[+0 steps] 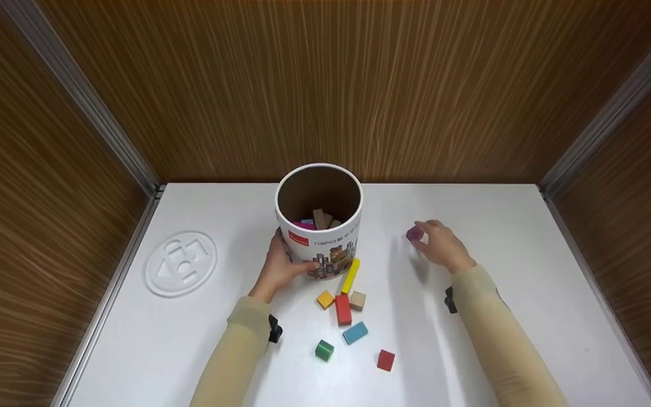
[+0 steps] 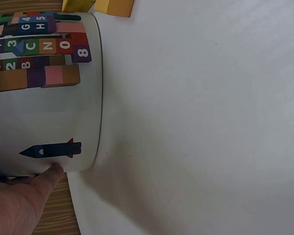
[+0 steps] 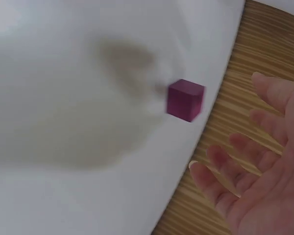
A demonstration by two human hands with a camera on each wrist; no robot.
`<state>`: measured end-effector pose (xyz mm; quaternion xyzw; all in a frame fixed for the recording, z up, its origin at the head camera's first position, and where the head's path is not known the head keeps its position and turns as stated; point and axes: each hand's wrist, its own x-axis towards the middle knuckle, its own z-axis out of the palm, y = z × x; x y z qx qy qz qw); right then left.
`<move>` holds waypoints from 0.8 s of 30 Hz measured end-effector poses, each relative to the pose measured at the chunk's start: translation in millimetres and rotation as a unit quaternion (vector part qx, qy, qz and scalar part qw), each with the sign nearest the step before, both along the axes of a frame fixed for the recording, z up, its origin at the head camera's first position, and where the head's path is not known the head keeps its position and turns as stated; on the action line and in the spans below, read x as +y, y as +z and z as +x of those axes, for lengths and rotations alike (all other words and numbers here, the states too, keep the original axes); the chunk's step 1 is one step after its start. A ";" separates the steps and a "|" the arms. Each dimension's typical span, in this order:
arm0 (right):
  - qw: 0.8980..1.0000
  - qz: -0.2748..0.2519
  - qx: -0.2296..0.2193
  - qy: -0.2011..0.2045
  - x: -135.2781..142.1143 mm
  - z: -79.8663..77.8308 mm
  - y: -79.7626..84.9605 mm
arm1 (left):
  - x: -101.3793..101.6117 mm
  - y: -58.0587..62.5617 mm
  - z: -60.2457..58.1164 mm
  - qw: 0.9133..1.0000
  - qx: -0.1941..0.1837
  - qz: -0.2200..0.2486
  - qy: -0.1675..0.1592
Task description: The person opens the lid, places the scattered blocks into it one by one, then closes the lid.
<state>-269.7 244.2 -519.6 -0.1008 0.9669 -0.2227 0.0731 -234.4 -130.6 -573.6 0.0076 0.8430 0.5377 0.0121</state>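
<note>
A tall white cardboard tub (image 1: 325, 226) with printed pictures holds several wooden blocks (image 1: 319, 219) inside. My left hand (image 1: 281, 264) grips its lower left side, thumb across the front and the other fingers behind. To the right, my right hand (image 1: 441, 244) is beside a purple cube (image 1: 414, 233). In the right wrist view the fingers are spread, and the purple cube (image 3: 185, 100) sits apart from them. The tub's printed wall (image 2: 44, 112) fills the left of the left wrist view, where the hand is partly cut off.
In front of the tub lie a yellow stick (image 1: 350, 276), an orange cube (image 1: 325, 299), a red block (image 1: 343, 310), a plain wood cube (image 1: 357, 301), a blue block (image 1: 355, 333), a green cylinder (image 1: 324, 350) and a red cube (image 1: 385, 360). A white shape board (image 1: 181, 263) lies left.
</note>
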 end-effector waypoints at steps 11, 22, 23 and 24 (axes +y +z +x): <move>0.996 0.056 -0.067 -0.027 -0.4 1.1 -28.8 | 2.9 0.6 -0.4 1.000 -0.010 -0.002 0.001; 0.997 0.039 -0.051 -0.044 -3.1 -0.6 -33.3 | 1.7 -0.2 -0.9 1.000 -0.003 0.009 -0.005; 0.997 0.040 -0.046 -0.044 -3.4 -0.6 -33.1 | 1.5 -0.3 -1.1 1.000 -0.004 0.009 -0.005; 0.998 0.041 -0.039 -0.040 -3.5 -0.4 -33.0 | 1.2 -0.2 -1.3 1.000 -0.001 0.006 -0.006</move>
